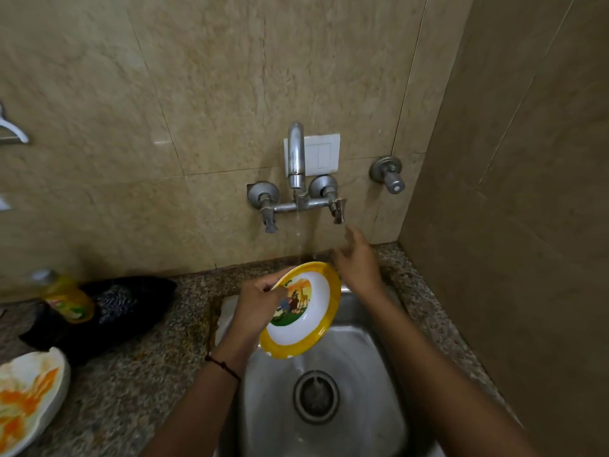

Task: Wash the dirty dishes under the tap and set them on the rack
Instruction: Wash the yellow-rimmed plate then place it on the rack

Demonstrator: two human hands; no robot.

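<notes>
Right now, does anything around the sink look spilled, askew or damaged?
Two things. The yellow bottle lies tilted on a dark cloth on the counter, not upright. A brown stain runs along the counter by the sink, at its left rim, like an old spill. The bowl in the left hand looks intact.

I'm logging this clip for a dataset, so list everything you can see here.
bowl: one, white with yellow rim, over sink
plate: one, white with orange stains, counter left
bottle: one, yellow, counter left
cloth: one, black, by bottle
tap: one, steel, wall, running
valve: one, steel, right of tap
switch plate: one, white, behind tap
sink: one, steel, below tap
counter: one, speckled grey, around sink
left hand: one, grips bowl rim
right hand: one, raised, holds nothing, behind bowl
</notes>
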